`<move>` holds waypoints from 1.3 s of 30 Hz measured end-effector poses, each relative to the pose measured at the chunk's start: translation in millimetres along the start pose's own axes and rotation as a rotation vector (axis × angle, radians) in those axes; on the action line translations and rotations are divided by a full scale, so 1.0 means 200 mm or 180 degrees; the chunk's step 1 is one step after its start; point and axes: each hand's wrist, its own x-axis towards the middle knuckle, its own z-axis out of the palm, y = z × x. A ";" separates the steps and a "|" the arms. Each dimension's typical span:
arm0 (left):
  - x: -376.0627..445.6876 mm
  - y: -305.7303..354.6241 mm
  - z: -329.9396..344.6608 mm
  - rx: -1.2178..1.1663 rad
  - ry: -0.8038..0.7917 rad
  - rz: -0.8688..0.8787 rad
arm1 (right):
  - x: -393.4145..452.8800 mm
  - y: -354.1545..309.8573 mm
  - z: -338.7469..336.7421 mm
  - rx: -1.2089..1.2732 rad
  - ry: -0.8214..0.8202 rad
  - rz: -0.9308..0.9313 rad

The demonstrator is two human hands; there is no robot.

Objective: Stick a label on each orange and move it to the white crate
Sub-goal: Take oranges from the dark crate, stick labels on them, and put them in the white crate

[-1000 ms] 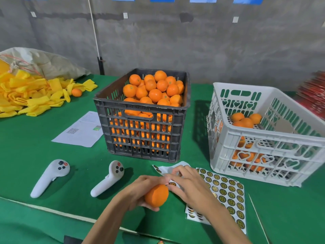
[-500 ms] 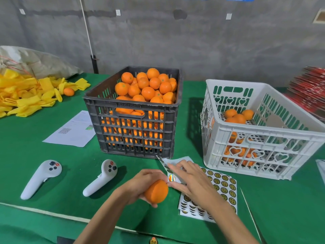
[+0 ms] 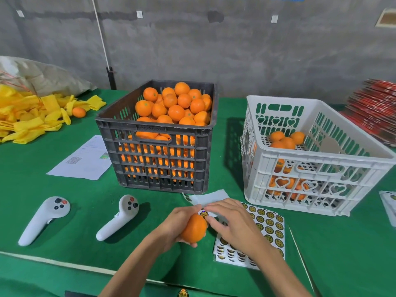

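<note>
My left hand (image 3: 177, 224) grips an orange (image 3: 194, 229) just above the green table, near its front edge. A round gold-and-black label (image 3: 204, 213) sits at the orange's top, pinched by the fingertips of my right hand (image 3: 232, 224). Under my right hand lies a sheet of labels (image 3: 266, 228), partly peeled. The white crate (image 3: 321, 166) stands at the right with several oranges inside. A dark grey crate (image 3: 162, 146) in the middle is heaped with oranges.
Two white handheld controllers (image 3: 44, 219) (image 3: 120, 217) lie left of my hands. A printed paper (image 3: 83, 161) lies beside the grey crate. Yellow foam nets (image 3: 27, 116) with one loose orange (image 3: 78, 112) fill the far left. Red packaging (image 3: 377, 108) is stacked at the far right.
My right hand has lifted a label off the sheet and brought it onto the top of the orange. The left hand keeps holding the orange in place.
</note>
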 end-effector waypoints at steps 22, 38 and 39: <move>0.01 0.01 0.05 -0.0670 0.0833 -0.0444 | -0.04 -0.09 -0.05 0.1445 0.0950 0.0785; -0.07 0.11 0.03 -0.1039 0.1398 0.0371 | 0.09 -0.37 -0.10 0.2318 0.0308 0.1229; -0.07 0.14 0.04 -0.1085 0.1384 0.0484 | 0.10 -0.38 -0.13 0.2383 0.0392 0.1235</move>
